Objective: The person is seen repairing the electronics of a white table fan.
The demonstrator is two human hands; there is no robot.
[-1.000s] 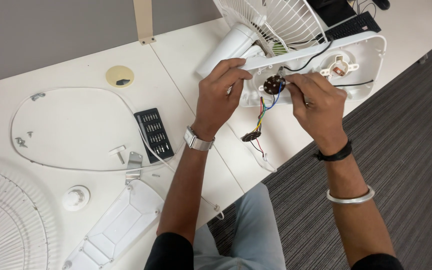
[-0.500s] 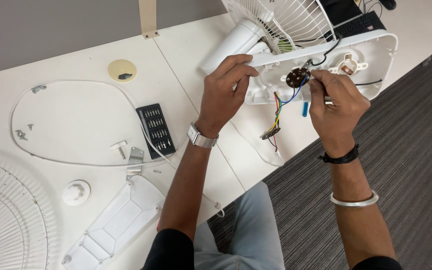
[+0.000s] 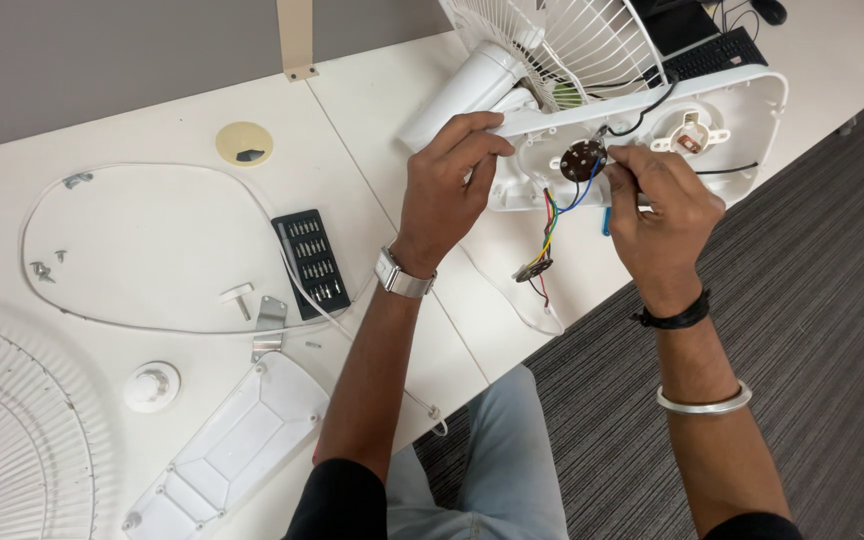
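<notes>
Setting: white bench [image 3: 512, 330] joined from two tops, grey wall behind, grey ribbed carpet to the right.
Far left: detached wire fan guard [image 3: 2, 430] lying flat at the bench edge, with a round white knob [image 3: 151, 386] just beside it.
Left centre: thin white guard ring [image 3: 142, 250] lying in a loop, a few loose screws [image 3: 47, 268] inside it near its left side.
Front centre: flat white base cover [image 3: 227, 450], inner side up, near the bench edge.
Centre: black case of screwdriver bits [image 3: 312, 262], open, touching the ring's right side; round cable port [image 3: 244, 143] well behind it.
Left hand [image 3: 447, 190]: fingers closed over the near rim of the white fan base [image 3: 742, 110], holding it tipped with its hollow underside facing the camera.
Switch: small round dark switch part [image 3: 582, 158] with coloured wires [image 3: 552, 225] hanging from it down to a small connector.
Right hand [image 3: 657, 215]: fingertips pinched together at the switch part; a slim tool seems to be in them, too small to be sure.
Change: against half a second earlier, the base sits a little higher and more tilted, and the right hand has closed in on the switch part; the work looks settled on that switch.
Behind: fan body and its rear wire guard [image 3: 572, 45], attached to the base.
</notes>
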